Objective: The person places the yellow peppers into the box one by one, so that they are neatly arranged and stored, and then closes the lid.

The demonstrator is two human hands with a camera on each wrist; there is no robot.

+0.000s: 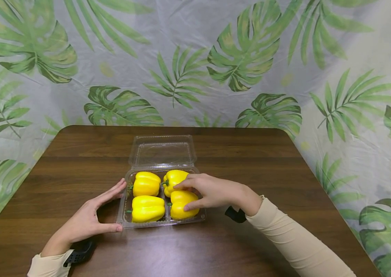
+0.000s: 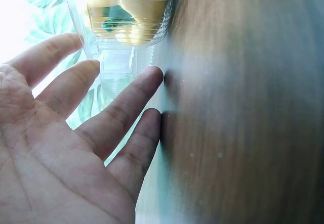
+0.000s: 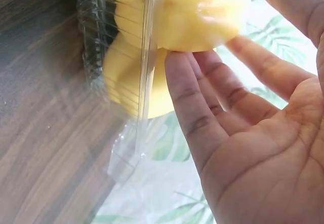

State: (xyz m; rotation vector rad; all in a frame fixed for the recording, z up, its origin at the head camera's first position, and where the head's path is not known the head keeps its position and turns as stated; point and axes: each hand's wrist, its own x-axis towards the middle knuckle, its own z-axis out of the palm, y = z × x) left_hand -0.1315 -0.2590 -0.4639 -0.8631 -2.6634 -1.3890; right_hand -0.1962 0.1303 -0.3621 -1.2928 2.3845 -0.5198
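Observation:
A clear plastic clamshell box sits on the table with its lid laid back. Yellow bell peppers fill it: a rear-left one, a front-left one, a rear-right one and a front-right one. My right hand pinches the front-right pepper from above, its thumb on the near side and fingers between the two right peppers. In the right wrist view, the fingertips press against that pepper. My left hand spreads its thumb and fingers along the box's left edge.
The brown wooden table extends around the box on every side. Behind it hangs a leaf-patterned cloth. Each wrist carries a black band, the left one close to the tabletop. A low ridge divides the box into compartments.

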